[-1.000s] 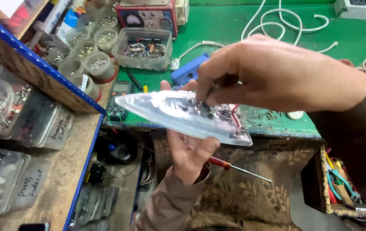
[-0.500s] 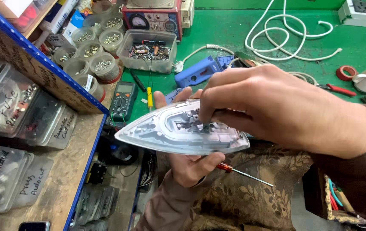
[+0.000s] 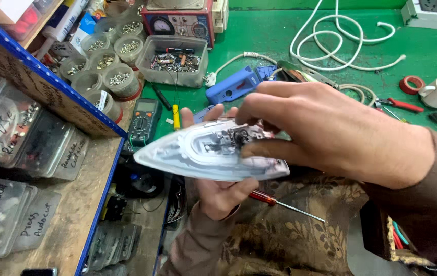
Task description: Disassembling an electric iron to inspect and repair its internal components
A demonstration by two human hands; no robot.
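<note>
Here the iron soleplate (image 3: 203, 153) lies across the cupping left hand (image 3: 223, 191), tip pointing left, while the right hand (image 3: 331, 133) (fingertips seemingly pinching its central fitting) presses from above.

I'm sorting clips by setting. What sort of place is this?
Probably an electrical repair workshop: a multimeter on the green bench, tubs of screws, and an iron soleplate held in the left hand.

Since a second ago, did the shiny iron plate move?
Cannot tell: the iron plate sits lower against the blue case, but the head camera moved too.
</note>
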